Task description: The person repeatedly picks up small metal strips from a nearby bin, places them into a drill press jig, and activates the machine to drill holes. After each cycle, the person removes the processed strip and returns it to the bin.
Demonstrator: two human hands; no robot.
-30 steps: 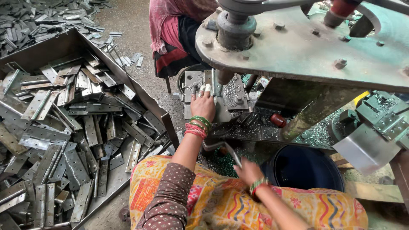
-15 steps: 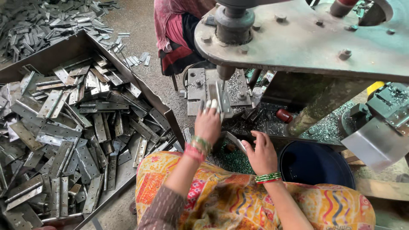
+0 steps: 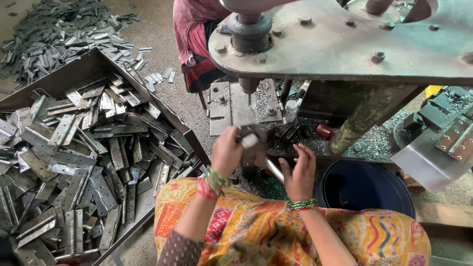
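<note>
Both hands have drawn back from the press toward the lap.

The big press (image 3: 345, 44) overhangs the work so parts sit under its punch; the left hand (image 3: 226, 152) is clenched around a small metal piece (image 3: 249, 140), held just below the punch, while the right hand (image 3: 300, 172) grasps a thin rod (image 3: 273, 170) just beside it.

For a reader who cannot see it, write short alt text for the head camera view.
A person's left hand grips a small grey metal piece under the grey metal press machine, with the right hand beside it. A large metal tray heaped with flat grey metal hinges lies to the left.
</note>
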